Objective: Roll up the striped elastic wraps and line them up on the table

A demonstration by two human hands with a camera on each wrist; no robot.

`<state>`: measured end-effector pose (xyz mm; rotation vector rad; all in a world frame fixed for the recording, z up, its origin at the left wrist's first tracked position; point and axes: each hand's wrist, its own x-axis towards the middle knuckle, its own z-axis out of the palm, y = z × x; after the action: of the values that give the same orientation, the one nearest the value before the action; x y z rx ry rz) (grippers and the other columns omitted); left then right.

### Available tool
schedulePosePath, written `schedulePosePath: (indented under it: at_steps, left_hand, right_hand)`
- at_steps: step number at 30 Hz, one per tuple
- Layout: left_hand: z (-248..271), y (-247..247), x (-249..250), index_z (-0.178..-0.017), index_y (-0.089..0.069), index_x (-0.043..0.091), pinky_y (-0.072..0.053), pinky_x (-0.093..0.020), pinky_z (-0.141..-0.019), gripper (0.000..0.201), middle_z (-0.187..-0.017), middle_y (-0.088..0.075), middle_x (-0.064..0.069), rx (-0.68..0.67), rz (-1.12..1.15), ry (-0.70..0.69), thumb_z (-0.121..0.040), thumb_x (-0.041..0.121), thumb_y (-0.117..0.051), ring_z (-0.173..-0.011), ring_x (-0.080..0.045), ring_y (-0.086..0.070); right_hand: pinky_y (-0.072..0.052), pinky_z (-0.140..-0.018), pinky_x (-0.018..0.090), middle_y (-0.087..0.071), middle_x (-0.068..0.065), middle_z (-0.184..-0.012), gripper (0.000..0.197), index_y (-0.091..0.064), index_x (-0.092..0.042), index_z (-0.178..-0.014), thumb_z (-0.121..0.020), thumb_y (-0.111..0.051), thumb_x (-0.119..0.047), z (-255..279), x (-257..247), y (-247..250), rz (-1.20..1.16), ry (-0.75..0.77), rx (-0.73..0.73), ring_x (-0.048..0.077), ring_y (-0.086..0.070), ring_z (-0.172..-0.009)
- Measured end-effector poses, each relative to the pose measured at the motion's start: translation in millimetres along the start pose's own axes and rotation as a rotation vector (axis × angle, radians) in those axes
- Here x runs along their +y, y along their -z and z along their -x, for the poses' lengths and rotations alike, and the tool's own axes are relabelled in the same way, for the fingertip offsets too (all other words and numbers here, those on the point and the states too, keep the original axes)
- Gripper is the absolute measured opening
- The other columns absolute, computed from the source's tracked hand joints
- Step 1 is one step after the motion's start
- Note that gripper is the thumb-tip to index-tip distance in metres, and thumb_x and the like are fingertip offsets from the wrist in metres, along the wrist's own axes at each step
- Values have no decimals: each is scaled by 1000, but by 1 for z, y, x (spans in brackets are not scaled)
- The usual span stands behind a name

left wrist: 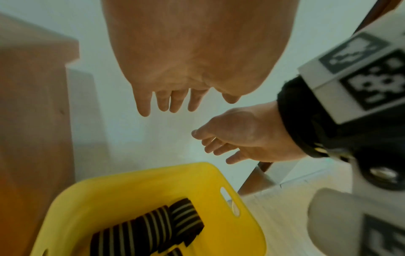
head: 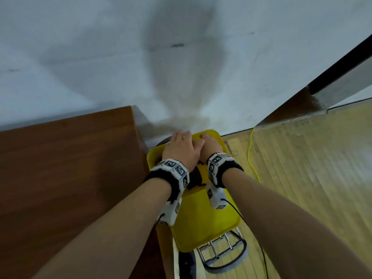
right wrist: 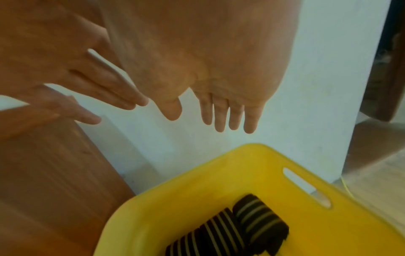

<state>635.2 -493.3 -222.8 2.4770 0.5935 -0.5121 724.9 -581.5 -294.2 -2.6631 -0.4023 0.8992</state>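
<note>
Hands side by side at frame centre, over the far end of the bin point(head: 203, 222). Left hand point(head: 182, 149) and right hand point(head: 209, 146) both released, fingers straight and hanging loose, nothing held; wrist views confirm clear air under the fingertips. Wraps point(left wrist: 149, 228) lie bunched low in the bin, lower centre of both wrist views, well below the hands. Table point(head: 66, 178) at left, beside the bin.

Risks, as judged: bin sits on a wire stool point(head: 223, 252), so a one-sided pull may tip it. Wraps overlap; lifting one may drag others out tangled. Blur suggests haste.
</note>
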Motion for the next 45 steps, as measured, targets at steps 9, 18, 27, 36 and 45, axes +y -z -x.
schedulePosePath:
  at_steps: [9, 18, 27, 36, 45]
  left_hand:
    - [111, 117, -5, -157, -30, 11, -23, -48, -122, 67, -168, -21, -15, 138, 40, 26, -107, 55, -29, -156, -28, -15]
    - [241, 200, -144, -158, -31, 14, -23, -46, -124, 68, -168, -23, -12, 302, -24, 134, -106, 58, -27, -156, -27, -17]
    - [388, 263, -384, -161, -24, 14, -21, -47, -125, 73, -171, -16, -9, 233, -185, 296, -105, 62, -22, -158, -25, -12]
    - [466, 259, -478, -162, -24, 17, -20, -49, -126, 73, -171, -14, -6, 241, -81, 453, -105, 62, -23, -158, -24, -10]
    - [468, 285, -583, -159, -30, 20, -31, -51, -120, 63, -169, -21, -3, 189, -47, 469, -106, 52, -40, -154, -26, -23]
  right_hand:
    - [-50, -78, 37, -67, 13, -109, 19, -61, -9, -101, -100, -45, -18, 107, -104, 80, 258, 225, 94, 34, -65, -107]
    - [-52, -93, 42, -69, 18, -121, 30, -67, -6, -117, -103, -48, -24, 222, -284, 43, 308, 468, 44, 37, -65, -114]
    - [-45, -107, 45, -59, 20, -139, 56, -55, -2, -138, -103, -51, -46, 328, -459, -102, 238, 571, -27, 38, -53, -131]
    - [-42, -109, 44, -52, 15, -147, 61, -49, -9, -145, -105, -42, -54, 361, -550, -167, 372, 650, -82, 36, -47, -136]
    - [-46, -103, 43, -55, 15, -142, 56, -49, -8, -142, -104, -48, -49, 366, -618, -227, 468, 684, -166, 36, -51, -131]
